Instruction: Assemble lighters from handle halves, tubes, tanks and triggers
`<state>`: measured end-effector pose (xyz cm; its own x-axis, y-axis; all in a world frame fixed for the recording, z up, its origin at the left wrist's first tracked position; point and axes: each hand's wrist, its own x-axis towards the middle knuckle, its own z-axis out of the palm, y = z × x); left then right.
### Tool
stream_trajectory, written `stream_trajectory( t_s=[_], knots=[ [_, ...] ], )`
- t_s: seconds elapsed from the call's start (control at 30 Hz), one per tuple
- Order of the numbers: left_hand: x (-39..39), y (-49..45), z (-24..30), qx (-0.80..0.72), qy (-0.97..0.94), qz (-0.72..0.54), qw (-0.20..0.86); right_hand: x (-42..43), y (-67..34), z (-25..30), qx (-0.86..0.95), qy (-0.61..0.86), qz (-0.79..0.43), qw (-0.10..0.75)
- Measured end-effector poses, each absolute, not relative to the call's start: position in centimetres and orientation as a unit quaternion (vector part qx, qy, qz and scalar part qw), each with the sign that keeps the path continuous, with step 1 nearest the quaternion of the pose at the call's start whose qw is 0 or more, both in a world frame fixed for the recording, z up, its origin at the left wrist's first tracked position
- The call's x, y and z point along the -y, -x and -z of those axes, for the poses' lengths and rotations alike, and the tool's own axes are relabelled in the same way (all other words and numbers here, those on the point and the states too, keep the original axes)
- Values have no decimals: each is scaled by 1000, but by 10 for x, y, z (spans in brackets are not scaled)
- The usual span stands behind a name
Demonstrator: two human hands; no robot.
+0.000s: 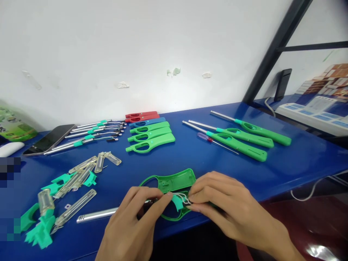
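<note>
An opened green gas lighter lies at the table's front edge, its upper shell half turned inside up. Below that, the lower shell half carries a teal trigger and thin white wires. My left hand is closed around the front of the lighter, the thumb by the trigger. From under it a silver metal tube sticks out to the left. My right hand pinches at the handle end of the lower shell, where the wires run; its fingertips hide what exactly they grip.
At left lie clear fuel tanks and teal triggers. Behind are tube assemblies, a phone and red, blue and green shells. Three whole lighters and a screwdriver lie right. A black frame post stands behind.
</note>
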<state>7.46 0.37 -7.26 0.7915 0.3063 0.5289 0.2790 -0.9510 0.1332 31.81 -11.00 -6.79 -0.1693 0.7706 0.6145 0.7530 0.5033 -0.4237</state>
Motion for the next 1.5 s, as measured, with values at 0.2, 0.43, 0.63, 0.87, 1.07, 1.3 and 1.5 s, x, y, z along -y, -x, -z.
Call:
stream_trajectory(
  t_s=[0.2,0.43,0.63,0.87,1.07,1.3,1.5],
  knots=[
    [-1,-73,71,-178,-941,-286,28,111,-319,67,763,496,-13,414],
    [-2,-75,71,-181,-940,-289,29,110,-319,68,763,494,-15,417],
    [-1,-77,69,-189,-937,-292,29,110,-319,66,762,491,-10,421],
    [-2,-78,70,-185,-938,-290,26,110,-319,67,761,488,-3,427],
    [0,-78,67,-178,-942,-284,27,110,-319,70,760,487,-4,430],
    [0,-76,69,-169,-945,-281,15,109,-320,70,763,482,13,432],
    [-1,-78,70,-156,-945,-287,29,109,-320,68,763,480,2,432]
  ],
)
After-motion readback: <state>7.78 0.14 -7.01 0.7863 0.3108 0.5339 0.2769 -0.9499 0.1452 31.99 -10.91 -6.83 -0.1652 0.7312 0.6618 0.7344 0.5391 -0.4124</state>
